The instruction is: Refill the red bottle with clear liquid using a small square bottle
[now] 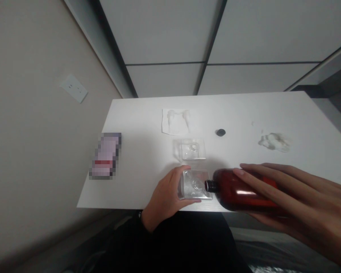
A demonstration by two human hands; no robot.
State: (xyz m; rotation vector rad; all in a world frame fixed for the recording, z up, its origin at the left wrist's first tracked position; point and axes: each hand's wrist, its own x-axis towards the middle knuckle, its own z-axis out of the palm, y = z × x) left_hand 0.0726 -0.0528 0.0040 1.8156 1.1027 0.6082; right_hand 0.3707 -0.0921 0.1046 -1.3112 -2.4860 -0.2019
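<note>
Holding the amber bottle (229, 191) tilted, mouth leftward at the right edge of the near box (197, 185), the right hand (304, 203) wraps it with fingers outstretched. The left hand (167, 193) clasps that clear box from the left. Far left, a pixelated object (105, 155) is unreadable; a dark cap (221, 132) lies farther right.

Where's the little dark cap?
In the head view, the dark cap lies on the white table, right of middle, beyond the amber bottle in the right hand.
</note>
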